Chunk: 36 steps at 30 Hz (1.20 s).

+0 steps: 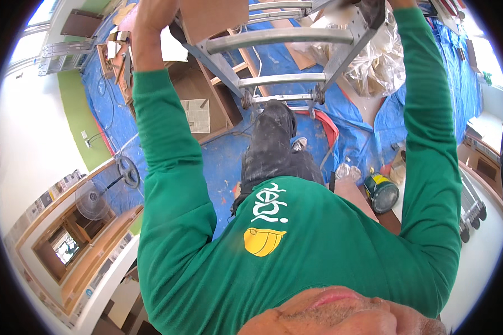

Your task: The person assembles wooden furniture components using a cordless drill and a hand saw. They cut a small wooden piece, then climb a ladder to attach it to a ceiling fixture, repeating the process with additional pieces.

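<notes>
The left hand is cut off at the fingers, so whether it grips cannot be told; just right of it is a brown board, with the metal ladder to its lower right. The right hand is out of view, its state unknown.
</notes>
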### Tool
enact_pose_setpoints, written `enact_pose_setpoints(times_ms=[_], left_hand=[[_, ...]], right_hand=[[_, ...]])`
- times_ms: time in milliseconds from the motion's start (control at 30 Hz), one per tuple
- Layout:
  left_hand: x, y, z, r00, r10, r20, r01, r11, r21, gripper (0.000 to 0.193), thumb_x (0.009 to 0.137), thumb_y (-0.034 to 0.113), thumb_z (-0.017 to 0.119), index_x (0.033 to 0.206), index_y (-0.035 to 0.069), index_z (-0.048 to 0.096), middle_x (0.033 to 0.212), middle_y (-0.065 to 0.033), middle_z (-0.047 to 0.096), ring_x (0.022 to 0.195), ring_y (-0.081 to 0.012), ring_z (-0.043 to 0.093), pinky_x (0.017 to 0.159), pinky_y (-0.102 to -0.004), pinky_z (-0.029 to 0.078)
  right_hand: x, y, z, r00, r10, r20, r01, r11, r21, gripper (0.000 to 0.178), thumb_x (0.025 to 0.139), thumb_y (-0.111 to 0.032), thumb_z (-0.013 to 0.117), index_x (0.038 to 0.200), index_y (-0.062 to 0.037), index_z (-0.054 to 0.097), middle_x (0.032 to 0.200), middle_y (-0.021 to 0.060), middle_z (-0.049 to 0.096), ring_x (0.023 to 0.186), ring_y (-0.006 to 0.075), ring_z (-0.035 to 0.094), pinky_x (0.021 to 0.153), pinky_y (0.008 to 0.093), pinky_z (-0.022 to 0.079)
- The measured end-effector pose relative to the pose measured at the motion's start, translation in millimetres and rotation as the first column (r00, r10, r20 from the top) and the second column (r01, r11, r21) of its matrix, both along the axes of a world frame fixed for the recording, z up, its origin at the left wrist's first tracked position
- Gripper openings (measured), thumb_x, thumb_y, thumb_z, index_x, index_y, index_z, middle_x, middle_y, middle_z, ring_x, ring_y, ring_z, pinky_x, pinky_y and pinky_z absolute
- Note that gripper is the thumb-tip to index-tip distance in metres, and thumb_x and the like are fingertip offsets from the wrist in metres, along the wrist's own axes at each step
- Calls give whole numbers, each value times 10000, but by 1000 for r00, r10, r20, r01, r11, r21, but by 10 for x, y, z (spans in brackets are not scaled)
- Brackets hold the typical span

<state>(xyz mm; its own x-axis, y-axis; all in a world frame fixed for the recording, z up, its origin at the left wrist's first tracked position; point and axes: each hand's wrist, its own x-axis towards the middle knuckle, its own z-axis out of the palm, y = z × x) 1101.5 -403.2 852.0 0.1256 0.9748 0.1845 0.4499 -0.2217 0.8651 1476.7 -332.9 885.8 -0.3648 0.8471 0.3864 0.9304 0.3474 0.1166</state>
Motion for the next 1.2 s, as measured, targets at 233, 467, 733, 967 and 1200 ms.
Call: enact_pose_setpoints(times_ms=[233,467,733,967,1200], left_hand=[[251,-50,128,999,39,-26,-41,997,-67,479,974,412,726,999,-65,764,851,-82,751,812,-97,665,713,-289,528],[135,44,142,992,66,-103,-58,995,85,431,924,466,753,915,38,803,708,-123,717,686,-275,695,672,-392,536],[166,83,109,962,108,-251,-47,970,238,451,920,544,711,874,109,819,724,-84,739,703,-295,699,720,-411,546],[206,128,125,954,167,-248,-88,950,301,381,924,473,728,866,106,811,722,-82,733,621,-281,668,674,-390,534],[246,132,75,918,260,-300,-147,925,350,343,901,443,752,867,106,802,719,-73,722,644,-291,678,669,-398,556]], right_hand=[[79,202,26,981,-192,-19,181,951,-253,393,920,-195,647,1277,-76,534,969,200,737,925,421,718,790,560,553],[-98,105,64,974,-216,67,224,964,-142,262,975,-176,572,1232,-129,553,990,116,706,954,328,710,838,501,480],[-112,265,172,983,-168,78,182,954,-239,323,935,-195,636,1244,-125,573,1056,132,698,1018,362,691,874,538,505],[-19,288,101,978,-175,117,206,913,-353,363,961,-218,640,1296,-138,524,1088,123,699,1024,365,716,842,619,471],[17,331,30,989,-143,43,147,889,-434,435,933,-183,681,1316,-102,492,1121,181,698,1101,403,673,844,577,486]])
